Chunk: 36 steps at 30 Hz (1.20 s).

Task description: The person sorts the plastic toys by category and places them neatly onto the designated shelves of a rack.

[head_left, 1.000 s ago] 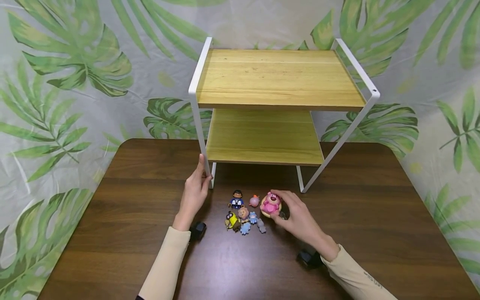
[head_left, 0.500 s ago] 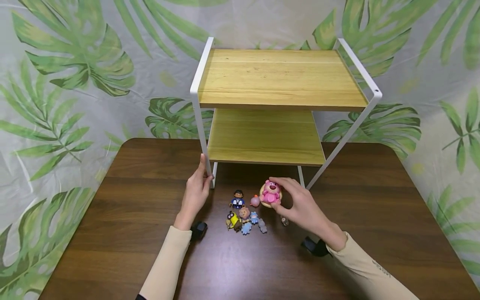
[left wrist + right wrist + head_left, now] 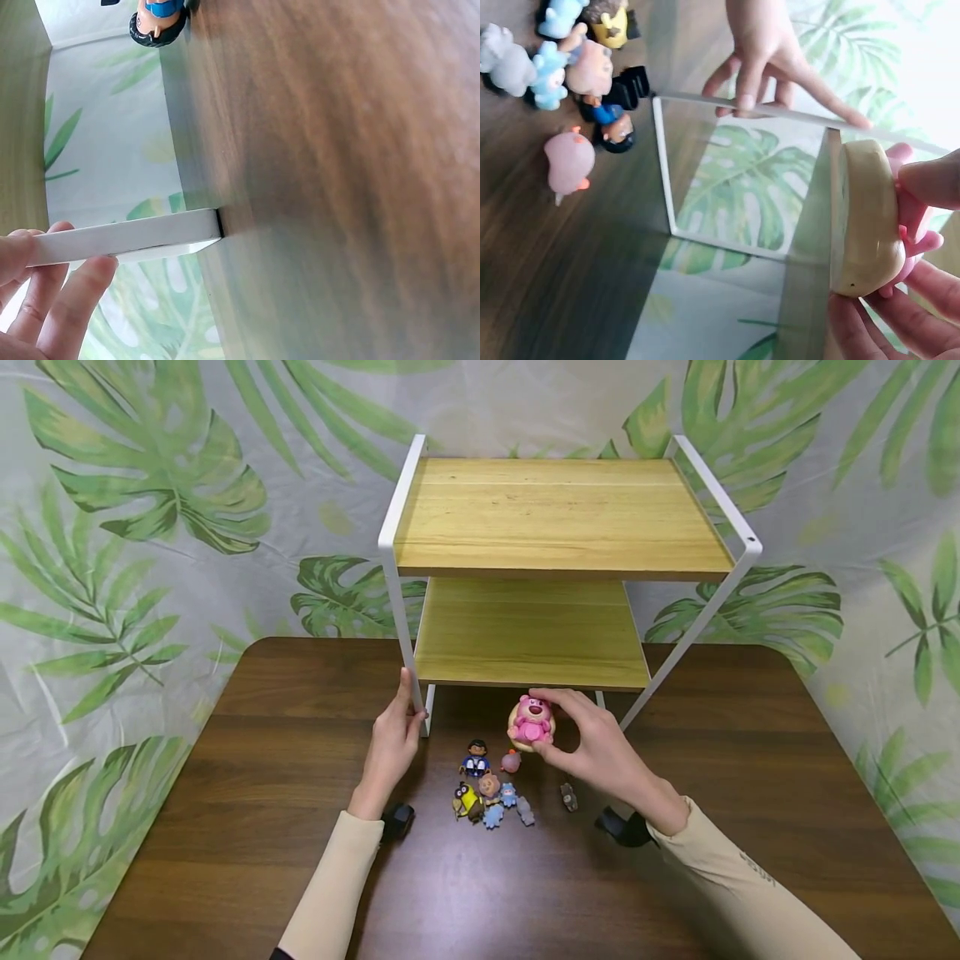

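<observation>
A pink bear figure (image 3: 532, 720) on a round cream base is pinched between the thumb and fingers of my right hand (image 3: 603, 752). It is raised in front of the lower shelf board's front edge. In the right wrist view, the cream base (image 3: 870, 217) faces the shelf, and the fingers hold the bear's side. My left hand (image 3: 388, 731) grips the front left white leg (image 3: 161, 231) of the two-tier shelf low down, thumb and fingers on either side. Below the bear lie a small round pink toy (image 3: 511, 762) and a dark-haired figure in blue (image 3: 476, 760).
The shelf has an upper wooden board (image 3: 562, 518) and a lower one (image 3: 528, 635). On the brown table (image 3: 300, 827) are a yellow-and-black figure (image 3: 466, 800), a blue figure (image 3: 492, 816), a grey one (image 3: 525, 812) and a small brown-grey toy (image 3: 568, 797) off to the right.
My right hand has lifted the pink bear figure up and slightly left toward the lower board, uncovering the small brown-grey toy. My left hand stays on the shelf leg.
</observation>
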Motion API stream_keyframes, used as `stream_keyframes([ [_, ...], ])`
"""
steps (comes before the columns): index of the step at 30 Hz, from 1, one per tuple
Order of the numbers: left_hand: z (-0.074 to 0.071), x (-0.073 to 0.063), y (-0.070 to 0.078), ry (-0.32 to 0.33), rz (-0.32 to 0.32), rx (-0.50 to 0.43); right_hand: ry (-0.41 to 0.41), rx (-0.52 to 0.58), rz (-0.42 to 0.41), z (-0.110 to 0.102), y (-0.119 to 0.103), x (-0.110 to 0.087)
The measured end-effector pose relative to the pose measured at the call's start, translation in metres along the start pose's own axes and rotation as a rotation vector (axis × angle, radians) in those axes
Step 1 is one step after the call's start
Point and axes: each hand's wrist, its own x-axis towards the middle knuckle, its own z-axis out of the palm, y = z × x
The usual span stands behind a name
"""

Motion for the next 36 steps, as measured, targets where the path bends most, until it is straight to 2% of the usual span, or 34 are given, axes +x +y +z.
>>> stream_keyframes([
  [8,0.0,0.0,-0.002,-0.001,0.012,-0.003,0.013,0.011,-0.03,-0.001,-0.002,0.014],
  [16,-0.001,-0.002,-0.003,-0.005,-0.016,-0.028,-0.005,0.034,-0.004,0.002,-0.006,0.026],
  [23,-0.001,-0.003,-0.004,0.013,-0.009,-0.071,-0.01,0.058,-0.014,0.006,-0.007,0.035],
  [36,-0.002,0.0,-0.006,-0.011,0.002,-0.098,-0.03,0.116,0.01,0.008,-0.009,0.056],
])
